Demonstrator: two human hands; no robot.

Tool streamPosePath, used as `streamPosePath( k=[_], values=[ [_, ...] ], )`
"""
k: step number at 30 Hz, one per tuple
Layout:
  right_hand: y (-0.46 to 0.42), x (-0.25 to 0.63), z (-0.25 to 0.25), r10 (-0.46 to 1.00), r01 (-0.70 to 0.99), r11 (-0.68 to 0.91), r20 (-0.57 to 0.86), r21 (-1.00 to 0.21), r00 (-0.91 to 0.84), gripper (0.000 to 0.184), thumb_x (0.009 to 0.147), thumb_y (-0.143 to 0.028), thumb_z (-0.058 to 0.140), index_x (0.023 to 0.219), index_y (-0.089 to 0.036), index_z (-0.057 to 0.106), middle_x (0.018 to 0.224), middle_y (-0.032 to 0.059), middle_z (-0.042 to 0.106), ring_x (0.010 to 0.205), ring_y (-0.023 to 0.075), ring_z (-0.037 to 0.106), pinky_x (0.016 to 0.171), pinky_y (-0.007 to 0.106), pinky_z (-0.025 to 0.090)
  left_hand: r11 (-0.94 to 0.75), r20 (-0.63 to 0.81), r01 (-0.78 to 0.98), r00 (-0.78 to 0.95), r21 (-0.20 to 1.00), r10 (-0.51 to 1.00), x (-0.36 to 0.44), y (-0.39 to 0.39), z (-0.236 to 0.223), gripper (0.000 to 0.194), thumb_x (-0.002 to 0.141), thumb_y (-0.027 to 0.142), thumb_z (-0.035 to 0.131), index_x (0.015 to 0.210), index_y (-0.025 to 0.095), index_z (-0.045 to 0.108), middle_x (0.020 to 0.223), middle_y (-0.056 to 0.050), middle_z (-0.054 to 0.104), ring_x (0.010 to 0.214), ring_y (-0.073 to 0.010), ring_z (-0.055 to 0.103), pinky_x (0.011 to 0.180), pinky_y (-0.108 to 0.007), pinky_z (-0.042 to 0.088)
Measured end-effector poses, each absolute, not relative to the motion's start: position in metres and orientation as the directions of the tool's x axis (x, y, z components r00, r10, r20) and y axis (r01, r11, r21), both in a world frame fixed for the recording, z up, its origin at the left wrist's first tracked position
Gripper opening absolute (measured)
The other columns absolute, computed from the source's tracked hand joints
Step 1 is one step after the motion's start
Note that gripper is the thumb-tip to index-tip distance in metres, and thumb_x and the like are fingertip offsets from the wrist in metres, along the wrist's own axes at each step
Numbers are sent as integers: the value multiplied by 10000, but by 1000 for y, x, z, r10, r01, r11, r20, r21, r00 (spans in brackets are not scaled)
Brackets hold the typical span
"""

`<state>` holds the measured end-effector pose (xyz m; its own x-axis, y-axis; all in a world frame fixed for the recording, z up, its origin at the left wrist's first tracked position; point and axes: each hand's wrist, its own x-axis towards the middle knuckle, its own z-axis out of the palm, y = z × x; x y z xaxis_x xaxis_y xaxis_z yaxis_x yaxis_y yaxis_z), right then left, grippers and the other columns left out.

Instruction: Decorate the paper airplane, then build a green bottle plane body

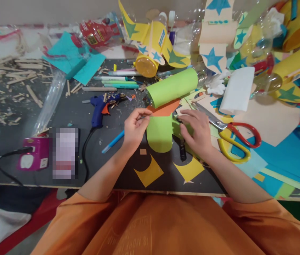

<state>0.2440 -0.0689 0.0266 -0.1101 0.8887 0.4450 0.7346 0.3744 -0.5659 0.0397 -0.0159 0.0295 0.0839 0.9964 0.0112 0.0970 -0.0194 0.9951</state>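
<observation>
My left hand (137,128) pinches the upper left corner of a lime-green paper piece (159,134) with a straight top and a rounded bottom. To the right of that piece, my right hand (196,132) has its fingers apart and curved over green paper scraps, holding nothing that I can see. A black pen-like tool (182,151) lies partly hidden beneath the right hand. Behind both hands rests a plastic bottle wrapped in green paper (173,86). Large scissors (220,124) with red and yellow handles lie with spread blades beside the right hand.
A blue glue gun (98,109) and its cable lie at left, near a blue pen (114,141). Yellow offcuts (150,171) are near the front edge. A phone (64,154) and a purple power adapter (34,154) sit far left. Paper-covered bottles (153,46) stand behind.
</observation>
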Motion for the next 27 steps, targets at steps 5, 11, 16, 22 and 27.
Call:
streamPosePath(
  k=[5,11,16,22,27],
  values=[
    [-73,237,30,912,596,406,347,-693,-218,330,918,-315,535,1243,-279,579,958,75,735,868,261,670,830,454,510,-6,-19,127,197,992,980,42,-22,29,182,790,361,667,854,199,611,810,-21,681,714,-133,660,651,-247,513],
    [-72,235,31,949,478,301,309,-825,-64,267,931,-327,548,1188,-282,604,1051,60,707,726,173,620,689,342,524,22,-40,71,270,997,962,40,-23,35,149,833,330,571,889,204,626,832,-34,706,775,-162,685,700,-283,540],
    [-70,237,31,976,377,154,200,-913,87,237,912,-392,599,1108,-260,575,641,-56,514,548,129,509,544,275,445,35,-28,-11,386,999,922,41,-22,35,233,732,228,612,964,216,593,872,-35,713,782,-153,688,684,-258,537],
    [-73,235,26,968,354,222,250,-909,34,120,917,-347,593,937,-266,507,688,-49,598,535,122,556,502,250,418,108,-105,3,246,994,963,44,-20,33,184,723,290,664,830,219,532,739,7,633,654,-116,611,586,-221,477],
    [-72,237,29,907,547,413,381,-728,-178,68,919,-316,592,936,-258,561,761,5,675,681,181,653,675,333,517,130,-131,14,152,991,980,42,-16,31,331,679,257,720,842,239,433,632,83,532,523,-64,492,531,-183,403]
  ],
)
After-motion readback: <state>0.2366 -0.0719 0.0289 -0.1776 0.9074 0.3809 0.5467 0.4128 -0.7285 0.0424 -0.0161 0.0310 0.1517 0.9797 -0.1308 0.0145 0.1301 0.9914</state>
